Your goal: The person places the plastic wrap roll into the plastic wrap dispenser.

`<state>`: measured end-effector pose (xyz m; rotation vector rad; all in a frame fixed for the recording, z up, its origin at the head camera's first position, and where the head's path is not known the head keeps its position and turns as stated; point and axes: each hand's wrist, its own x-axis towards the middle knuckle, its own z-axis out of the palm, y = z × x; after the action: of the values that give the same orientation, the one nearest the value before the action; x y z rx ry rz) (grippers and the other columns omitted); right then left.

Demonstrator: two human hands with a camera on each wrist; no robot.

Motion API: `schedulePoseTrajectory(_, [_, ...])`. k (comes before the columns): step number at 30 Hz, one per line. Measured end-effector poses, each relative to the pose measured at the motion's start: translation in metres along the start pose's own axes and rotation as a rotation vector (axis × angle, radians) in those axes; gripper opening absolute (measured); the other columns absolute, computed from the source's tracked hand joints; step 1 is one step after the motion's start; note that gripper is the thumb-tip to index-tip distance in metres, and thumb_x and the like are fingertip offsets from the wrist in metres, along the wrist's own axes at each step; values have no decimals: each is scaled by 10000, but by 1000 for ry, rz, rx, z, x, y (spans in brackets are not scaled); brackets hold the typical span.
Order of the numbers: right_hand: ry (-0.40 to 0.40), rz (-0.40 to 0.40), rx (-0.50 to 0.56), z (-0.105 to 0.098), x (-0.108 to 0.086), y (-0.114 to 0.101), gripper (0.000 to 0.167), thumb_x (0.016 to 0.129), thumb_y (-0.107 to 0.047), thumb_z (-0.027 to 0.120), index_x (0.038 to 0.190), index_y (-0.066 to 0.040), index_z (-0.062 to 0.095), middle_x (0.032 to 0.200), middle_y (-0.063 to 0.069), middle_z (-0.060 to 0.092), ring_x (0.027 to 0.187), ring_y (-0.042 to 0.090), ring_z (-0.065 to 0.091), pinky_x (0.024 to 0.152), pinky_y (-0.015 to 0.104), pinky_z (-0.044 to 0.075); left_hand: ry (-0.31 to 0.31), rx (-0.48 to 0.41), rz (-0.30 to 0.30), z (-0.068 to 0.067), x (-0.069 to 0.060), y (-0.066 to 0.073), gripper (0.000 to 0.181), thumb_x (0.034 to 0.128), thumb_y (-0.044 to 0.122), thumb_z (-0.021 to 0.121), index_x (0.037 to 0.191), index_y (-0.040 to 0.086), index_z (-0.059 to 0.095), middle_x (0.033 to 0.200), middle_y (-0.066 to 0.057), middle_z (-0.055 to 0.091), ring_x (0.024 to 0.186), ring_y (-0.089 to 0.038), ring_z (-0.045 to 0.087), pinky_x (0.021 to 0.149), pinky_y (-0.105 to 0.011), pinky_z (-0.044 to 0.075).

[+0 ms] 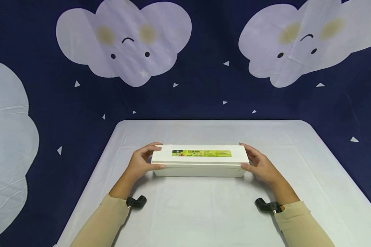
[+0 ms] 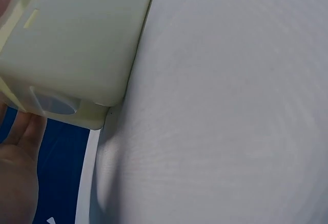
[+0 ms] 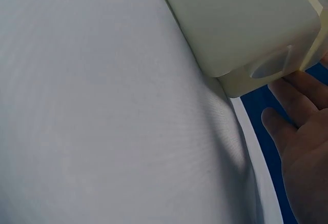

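A long white cling film box [image 1: 201, 172] lies crosswise on the table, with a yellow-green label [image 1: 201, 153] along its lid. My left hand [image 1: 138, 162] grips the box's left end, thumb on the front edge and fingers reaching around to the far side. At the opposite end my right hand [image 1: 263, 167] holds it the same way. In the left wrist view the box's rounded end [image 2: 66, 70] has fingers beneath it in the picture. The right wrist view shows the other end [image 3: 256, 39], partly covering the right fingers. What is inside the box is hidden.
A white cloth covers the table [image 1: 185, 212]. Behind it hangs a dark blue curtain [image 1: 204, 103] with pale clouds and small triangles. Each wrist wears a black camera mount, one on the left [image 1: 136, 201] and one on the right [image 1: 267, 206].
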<state>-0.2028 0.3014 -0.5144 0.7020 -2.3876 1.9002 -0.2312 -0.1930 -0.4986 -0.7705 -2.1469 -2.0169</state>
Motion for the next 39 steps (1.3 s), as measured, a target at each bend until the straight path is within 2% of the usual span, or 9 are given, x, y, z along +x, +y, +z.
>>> schedulePoseTrajectory(5, [-2, -1, 0, 1, 0, 0, 815, 900, 104, 777, 1604, 15, 375, 1586, 282, 390, 1438, 176, 428, 1131, 201, 377, -11, 8, -36, 0, -2, 0, 660, 593, -195, 946, 1193, -76, 698, 1430, -224, 585, 1376, -323, 517, 1171, -346, 391])
schedulePoseTrajectory(11, [-6, 4, 6, 3, 0, -1, 825, 895, 98, 786, 1603, 22, 371, 1590, 279, 386, 1467, 327, 386, 1135, 202, 373, -25, 12, -49, -1, -4, -2, 671, 598, -178, 954, 1209, -61, 701, 1432, -218, 575, 1384, -334, 504, 1174, -327, 380])
schedulePoseTrajectory(19, [-17, -4, 3, 3, 0, 4, 822, 902, 99, 777, 1597, 64, 340, 1552, 269, 424, 1405, 165, 463, 1109, 208, 408, -63, 33, -29, -2, -6, -1, 674, 632, -153, 954, 1244, -45, 692, 1449, -209, 557, 1383, -367, 499, 1155, -324, 401])
schedulePoseTrajectory(24, [-15, 12, -1, 2, 0, 5, 810, 908, 73, 787, 1595, 48, 358, 1556, 252, 431, 1414, 162, 455, 1121, 203, 391, -68, 37, -20, -2, -5, 0, 699, 623, -155, 957, 1257, -46, 684, 1445, -212, 560, 1367, -361, 511, 1153, -343, 404])
schedulePoseTrajectory(32, [-23, 30, -17, 2, -1, 4, 792, 921, 55, 781, 1600, 4, 377, 1577, 252, 412, 1461, 243, 402, 1128, 182, 366, -80, 95, -64, -3, -2, 0, 773, 619, -121, 978, 1319, -14, 669, 1448, -153, 583, 1378, -306, 503, 1159, -333, 400])
schedulePoseTrajectory(36, [-40, 19, 1, 0, 0, 4, 793, 921, 76, 770, 1599, 20, 362, 1570, 265, 409, 1450, 170, 410, 1127, 190, 372, -86, 110, -88, -5, -2, 1, 793, 622, -100, 987, 1338, 1, 663, 1455, -125, 582, 1391, -296, 489, 1162, -331, 394])
schedulePoseTrajectory(39, [-68, 8, 39, -1, 0, 4, 798, 913, 114, 753, 1595, 42, 344, 1562, 272, 405, 1422, 137, 443, 1098, 215, 424, -95, 131, -99, -5, -1, 1, 797, 624, -78, 996, 1342, 19, 663, 1455, -106, 583, 1386, -286, 490, 1157, -327, 397])
